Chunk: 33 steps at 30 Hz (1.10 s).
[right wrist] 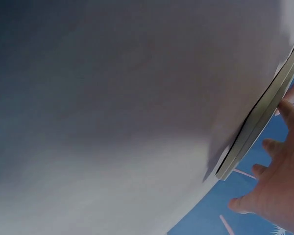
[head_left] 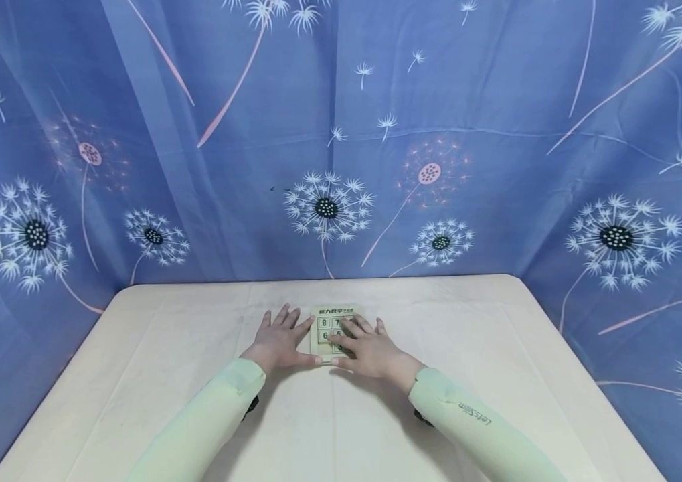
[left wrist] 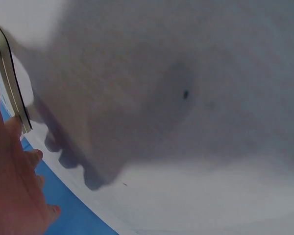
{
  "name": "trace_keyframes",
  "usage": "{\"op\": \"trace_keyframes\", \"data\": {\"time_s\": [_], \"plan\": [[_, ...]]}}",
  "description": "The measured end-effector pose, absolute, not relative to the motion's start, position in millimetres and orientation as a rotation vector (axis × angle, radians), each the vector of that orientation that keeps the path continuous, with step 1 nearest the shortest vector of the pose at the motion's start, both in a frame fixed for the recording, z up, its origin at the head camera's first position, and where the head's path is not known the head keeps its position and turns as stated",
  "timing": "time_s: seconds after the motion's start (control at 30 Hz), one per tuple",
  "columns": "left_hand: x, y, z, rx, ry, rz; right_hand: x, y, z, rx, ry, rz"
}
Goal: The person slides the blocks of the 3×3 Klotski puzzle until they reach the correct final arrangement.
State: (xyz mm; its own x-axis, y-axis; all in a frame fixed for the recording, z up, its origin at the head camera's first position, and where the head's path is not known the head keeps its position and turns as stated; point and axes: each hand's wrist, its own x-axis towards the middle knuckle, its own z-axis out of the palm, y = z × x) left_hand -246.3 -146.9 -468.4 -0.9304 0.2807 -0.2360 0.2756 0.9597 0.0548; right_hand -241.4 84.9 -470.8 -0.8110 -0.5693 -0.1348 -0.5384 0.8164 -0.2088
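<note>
A pale number sliding puzzle (head_left: 330,312) lies on the table, with black numerals such as 8, 7, 6 and 5 on its tiles. Along its left side my left hand (head_left: 277,343) spreads its fingers, index fingertip at the edge and thumb at the near left corner. My right hand (head_left: 372,351) reaches over the right part, its index finger on the tiles and its thumb by the near edge, hiding several tiles. Only the puzzle's thin side (left wrist: 13,81) shows in the left wrist view. The right wrist view has the same side-on look, with fingers of the right hand (right wrist: 284,181) beside it.
The table (head_left: 166,348) has a cream cover and rounded far corners. Blue curtains (head_left: 244,221) with dandelion prints hang close behind it and on both sides. Pale green sleeves (head_left: 208,418) cover both forearms.
</note>
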Motion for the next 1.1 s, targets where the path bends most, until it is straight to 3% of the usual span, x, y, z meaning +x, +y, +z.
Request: {"op": "trace_keyframes", "data": {"time_s": [1.1], "plan": [[-245.2, -145.0, -464.5, 0.412, 2.871, 0.056, -235.0, 88.8, -469.1, -0.894, 2.78, -0.294]]}}
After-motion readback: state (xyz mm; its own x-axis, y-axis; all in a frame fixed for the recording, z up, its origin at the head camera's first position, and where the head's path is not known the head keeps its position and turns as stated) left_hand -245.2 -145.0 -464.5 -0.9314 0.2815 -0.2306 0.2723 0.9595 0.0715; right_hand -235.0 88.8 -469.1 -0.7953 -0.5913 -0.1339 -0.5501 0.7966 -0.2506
